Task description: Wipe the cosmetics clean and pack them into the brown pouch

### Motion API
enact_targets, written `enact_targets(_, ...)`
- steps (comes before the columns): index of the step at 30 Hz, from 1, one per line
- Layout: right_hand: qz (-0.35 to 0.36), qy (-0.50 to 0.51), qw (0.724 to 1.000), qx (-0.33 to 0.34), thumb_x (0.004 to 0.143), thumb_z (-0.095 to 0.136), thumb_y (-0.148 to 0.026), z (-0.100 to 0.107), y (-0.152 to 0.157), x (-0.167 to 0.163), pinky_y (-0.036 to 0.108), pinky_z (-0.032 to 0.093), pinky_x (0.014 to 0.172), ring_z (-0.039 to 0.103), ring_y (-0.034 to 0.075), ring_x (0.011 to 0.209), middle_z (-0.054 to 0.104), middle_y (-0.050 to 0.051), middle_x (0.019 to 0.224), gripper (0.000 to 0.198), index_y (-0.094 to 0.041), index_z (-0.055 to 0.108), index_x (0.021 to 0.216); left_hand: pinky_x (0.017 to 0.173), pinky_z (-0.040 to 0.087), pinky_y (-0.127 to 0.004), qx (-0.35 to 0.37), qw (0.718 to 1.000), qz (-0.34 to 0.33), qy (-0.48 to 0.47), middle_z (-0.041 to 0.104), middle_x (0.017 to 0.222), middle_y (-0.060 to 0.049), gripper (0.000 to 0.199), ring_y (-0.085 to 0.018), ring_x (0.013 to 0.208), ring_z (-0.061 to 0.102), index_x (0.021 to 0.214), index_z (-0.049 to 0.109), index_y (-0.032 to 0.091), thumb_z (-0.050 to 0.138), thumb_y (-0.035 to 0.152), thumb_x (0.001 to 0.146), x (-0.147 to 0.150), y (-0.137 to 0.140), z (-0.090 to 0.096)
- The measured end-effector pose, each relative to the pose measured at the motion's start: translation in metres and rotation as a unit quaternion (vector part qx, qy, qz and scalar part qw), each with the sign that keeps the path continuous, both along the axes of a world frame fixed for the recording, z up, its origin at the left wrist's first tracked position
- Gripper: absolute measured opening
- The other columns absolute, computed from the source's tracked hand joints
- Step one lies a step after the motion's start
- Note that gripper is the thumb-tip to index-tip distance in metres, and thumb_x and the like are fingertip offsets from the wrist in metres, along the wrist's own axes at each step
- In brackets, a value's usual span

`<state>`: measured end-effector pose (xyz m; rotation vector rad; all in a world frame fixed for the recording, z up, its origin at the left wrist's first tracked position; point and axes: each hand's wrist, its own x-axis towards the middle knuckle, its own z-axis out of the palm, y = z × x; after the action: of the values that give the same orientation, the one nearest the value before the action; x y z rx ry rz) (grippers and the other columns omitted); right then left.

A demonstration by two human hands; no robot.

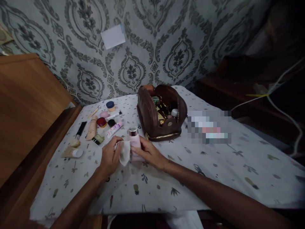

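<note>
My right hand [151, 153] is closed round a pale pink bottle [134, 139] with a shiny silver cap, held upright just above or on the cloth; I cannot tell which. Pinched in my left hand [111, 155] is a white tissue [125, 153], which hangs down close beside the bottle. Behind the bottle stands a brown cosmetic bag [149, 109], unzipped, with gold items and a white-lidded jar [174, 112] inside. To the left of the bottle lie a pink and white tube [114, 129], a black-lidded jar [111, 122] and a red jar [101, 122].
Further left are a peach tube [92, 128], a green-gold box [98, 139], a black-capped tube [81, 129], a beige tube [69, 152] and a blue-lidded jar [110, 106]. A wooden panel [30, 105] borders the left. A white cable [282, 76] hangs at right, near a pixelated patch.
</note>
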<state>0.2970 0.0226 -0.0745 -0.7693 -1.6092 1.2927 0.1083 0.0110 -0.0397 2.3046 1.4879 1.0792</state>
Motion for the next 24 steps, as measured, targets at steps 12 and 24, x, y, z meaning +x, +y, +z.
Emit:
enact_targets(12, 0.001, -0.118, 0.982, 0.15, 0.093, 0.051, -0.032, 0.004, -0.008, 0.003, 0.027, 0.036, 0.059, 0.045, 0.015, 0.065, 0.051, -0.002, 0.074, 0.013, -0.021, 0.046, 0.087, 0.059, 0.037, -0.027, -0.055, 0.998, -0.033, 0.0, 0.044, 0.061, 0.005, 0.027, -0.014, 0.057, 0.047, 0.078, 0.047, 0.022, 0.038, 0.036, 0.099, 0.022, -0.001, 0.046)
enact_targets(24, 0.032, -0.078, 0.993, 0.083, 0.094, 0.054, -0.045, 0.008, -0.012, 0.004, 0.024, 0.036, 0.059, 0.044, 0.013, 0.064, 0.047, -0.004, 0.071, 0.025, -0.021, 0.05, 0.091, 0.054, 0.039, -0.028, -0.188, 0.965, -0.03, -0.181, 0.042, 0.063, 0.003, 0.038, -0.015, 0.057, 0.041, 0.07, 0.039, 0.024, 0.038, 0.049, 0.098, 0.025, 0.006, 0.046)
